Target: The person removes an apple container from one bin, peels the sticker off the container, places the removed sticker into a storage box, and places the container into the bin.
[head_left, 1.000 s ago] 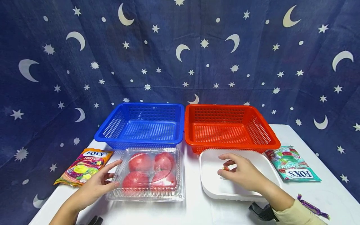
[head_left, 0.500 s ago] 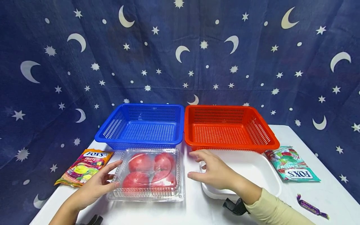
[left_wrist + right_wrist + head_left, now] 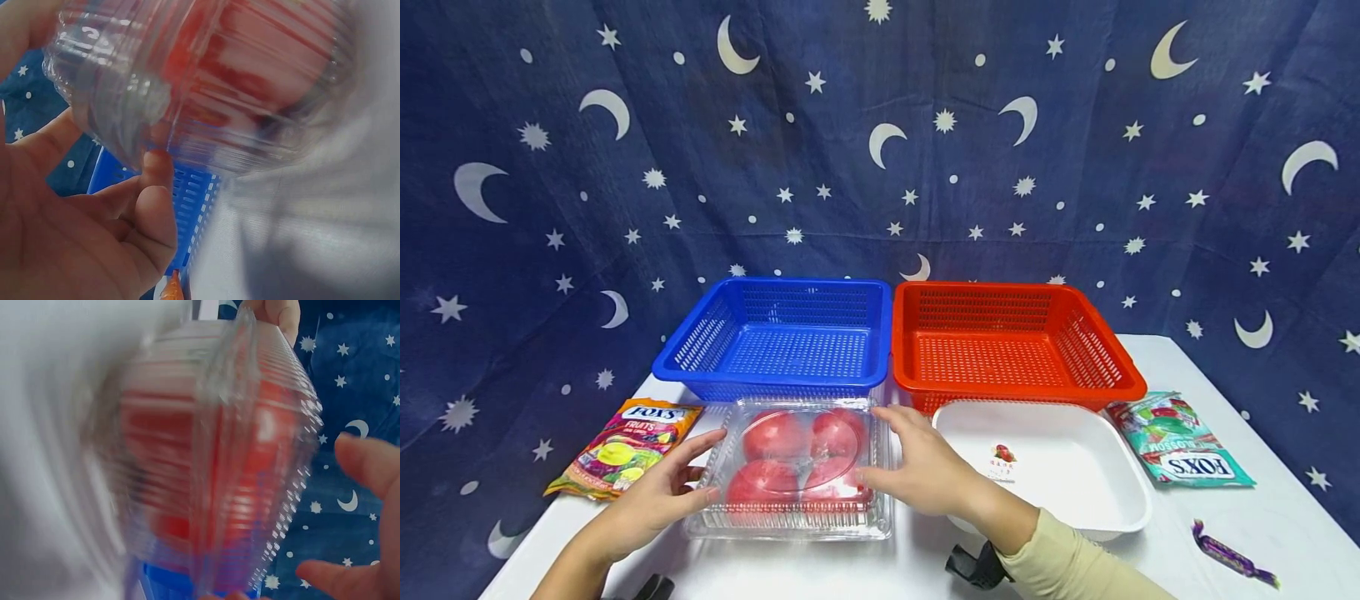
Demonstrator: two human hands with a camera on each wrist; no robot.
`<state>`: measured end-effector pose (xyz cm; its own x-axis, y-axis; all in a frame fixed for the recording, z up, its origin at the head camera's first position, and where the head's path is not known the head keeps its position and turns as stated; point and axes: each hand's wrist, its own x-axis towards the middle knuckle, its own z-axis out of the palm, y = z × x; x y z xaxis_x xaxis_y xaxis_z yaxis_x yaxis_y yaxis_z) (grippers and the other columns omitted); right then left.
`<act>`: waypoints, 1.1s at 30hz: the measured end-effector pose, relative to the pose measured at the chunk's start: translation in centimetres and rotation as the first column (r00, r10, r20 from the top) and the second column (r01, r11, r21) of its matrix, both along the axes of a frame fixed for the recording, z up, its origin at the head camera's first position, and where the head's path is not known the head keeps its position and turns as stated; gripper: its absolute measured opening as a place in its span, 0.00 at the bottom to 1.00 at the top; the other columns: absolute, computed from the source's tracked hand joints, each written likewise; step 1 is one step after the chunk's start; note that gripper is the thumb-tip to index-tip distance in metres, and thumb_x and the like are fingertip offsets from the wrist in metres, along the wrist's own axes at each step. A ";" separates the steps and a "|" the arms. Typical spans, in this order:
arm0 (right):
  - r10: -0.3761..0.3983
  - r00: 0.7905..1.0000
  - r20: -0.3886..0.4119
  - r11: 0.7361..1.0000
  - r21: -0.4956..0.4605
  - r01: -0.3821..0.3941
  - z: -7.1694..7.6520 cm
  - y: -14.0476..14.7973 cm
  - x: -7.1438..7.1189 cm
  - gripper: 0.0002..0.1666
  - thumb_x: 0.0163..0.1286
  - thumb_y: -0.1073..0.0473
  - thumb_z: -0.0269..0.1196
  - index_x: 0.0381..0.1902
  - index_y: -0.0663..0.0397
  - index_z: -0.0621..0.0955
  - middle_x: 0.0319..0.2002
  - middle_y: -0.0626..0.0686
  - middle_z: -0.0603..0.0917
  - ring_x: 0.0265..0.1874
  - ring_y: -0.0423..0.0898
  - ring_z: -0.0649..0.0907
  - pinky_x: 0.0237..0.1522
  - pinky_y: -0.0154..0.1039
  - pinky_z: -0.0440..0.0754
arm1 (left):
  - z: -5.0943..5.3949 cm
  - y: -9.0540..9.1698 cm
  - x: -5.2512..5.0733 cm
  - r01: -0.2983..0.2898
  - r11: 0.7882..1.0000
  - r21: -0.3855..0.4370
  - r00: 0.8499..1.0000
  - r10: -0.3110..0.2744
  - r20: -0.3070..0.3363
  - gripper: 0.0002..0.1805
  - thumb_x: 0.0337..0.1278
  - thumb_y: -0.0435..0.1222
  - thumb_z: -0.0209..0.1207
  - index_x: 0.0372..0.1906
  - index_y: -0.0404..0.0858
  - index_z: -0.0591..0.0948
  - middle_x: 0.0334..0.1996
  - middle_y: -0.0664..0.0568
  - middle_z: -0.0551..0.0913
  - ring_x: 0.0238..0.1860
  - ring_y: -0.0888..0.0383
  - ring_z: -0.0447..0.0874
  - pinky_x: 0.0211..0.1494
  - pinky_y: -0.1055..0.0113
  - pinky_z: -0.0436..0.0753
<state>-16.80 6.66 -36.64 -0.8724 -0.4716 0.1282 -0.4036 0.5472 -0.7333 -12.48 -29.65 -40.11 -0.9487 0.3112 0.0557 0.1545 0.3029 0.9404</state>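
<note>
Box location: clear, rectangular, ribbed plastic box [image 3: 790,527] on white bench [image 3: 827,575], in front of blue basket; lid appears on.
LH: left hand [image 3: 651,504] at box's L side, fingers spread, loosely bent, touching wall; not clenched.
RH: right hand [image 3: 928,467] at box's R side, fingers spread, nothing grasped; contact can't be confirmed, wrist view blurred.
Done: hands positioned either side of box; contents inside.
Left (judged): firm two-sided hold, then lift; box not yet off bench, in neither basket. Stage approx. early.
Box contents: 4 round red fruits [image 3: 763,483], prob. tomatoes.
Baskets: 2 perforated rectangular plastic, i.e. 1 blue basket [image 3: 797,350], 1 red basket [image 3: 985,357].
Tray: 1 white, rounded-corner tray [image 3: 1075,467], small red-fruit mark on its floor.
FOX'S bags: 2, i.e. 1 glossy orange-and-purple bag [image 3: 625,450], 1 glossy green bag [image 3: 1183,442].
Loose sweet: 1 purple twist-wrapped sweet [image 3: 1232,556], R end of bench.
</note>
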 end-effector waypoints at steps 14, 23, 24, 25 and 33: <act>-0.085 0.990 0.112 0.995 -0.041 0.090 -2.0 -1.3 0.7 0.55 0.62 0.41 0.67 0.77 0.61 0.57 0.72 0.69 0.62 0.68 0.66 0.66 0.65 0.66 0.63 | -0.1 -0.2 -0.3 0.013 1.000 -0.021 1.000 -0.013 0.001 0.37 0.65 0.27 0.59 0.73 0.23 0.56 0.70 0.30 0.58 0.54 0.46 0.72 0.46 0.64 0.80; -0.084 0.980 0.179 0.992 -0.073 0.098 -2.7 -1.5 0.9 0.57 0.64 0.38 0.65 0.80 0.54 0.51 0.65 0.72 0.71 0.63 0.67 0.73 0.61 0.67 0.68 | 0.1 -0.2 -0.3 0.000 1.000 -0.024 1.000 0.001 0.010 0.37 0.65 0.27 0.59 0.74 0.24 0.56 0.70 0.30 0.57 0.53 0.47 0.73 0.46 0.65 0.81; -0.085 0.979 0.187 0.992 -0.081 0.101 -2.8 -1.5 0.9 0.57 0.63 0.38 0.65 0.80 0.54 0.51 0.65 0.72 0.72 0.62 0.67 0.74 0.61 0.67 0.68 | 0.1 -0.2 -0.3 0.001 1.000 -0.024 1.000 -0.001 0.004 0.37 0.64 0.27 0.59 0.74 0.24 0.56 0.70 0.30 0.57 0.53 0.47 0.73 0.46 0.65 0.81; -0.085 0.977 0.196 0.990 -0.093 0.105 -2.9 -1.5 0.9 0.58 0.63 0.38 0.66 0.80 0.53 0.51 0.64 0.72 0.72 0.62 0.67 0.74 0.61 0.67 0.68 | 0.1 -0.2 -0.3 0.002 1.000 -0.026 1.000 -0.002 -0.001 0.37 0.65 0.27 0.59 0.74 0.24 0.56 0.70 0.30 0.58 0.53 0.47 0.73 0.46 0.65 0.81; -0.026 0.956 0.293 0.964 -0.247 0.102 -3.8 -1.6 1.0 0.62 0.60 0.44 0.69 0.81 0.48 0.46 0.68 0.70 0.67 0.64 0.66 0.70 0.64 0.68 0.62 | -0.1 -0.2 -0.2 0.010 1.000 0.009 1.000 -0.010 -0.001 0.37 0.65 0.27 0.59 0.74 0.23 0.56 0.70 0.29 0.57 0.52 0.54 0.76 0.47 0.65 0.81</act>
<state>-15.81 5.02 -40.45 -0.9173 -0.3977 -0.0204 -0.1279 0.3426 -0.9307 -12.63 -29.85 -40.23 -0.9455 0.3201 0.0595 0.1583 0.2925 0.9431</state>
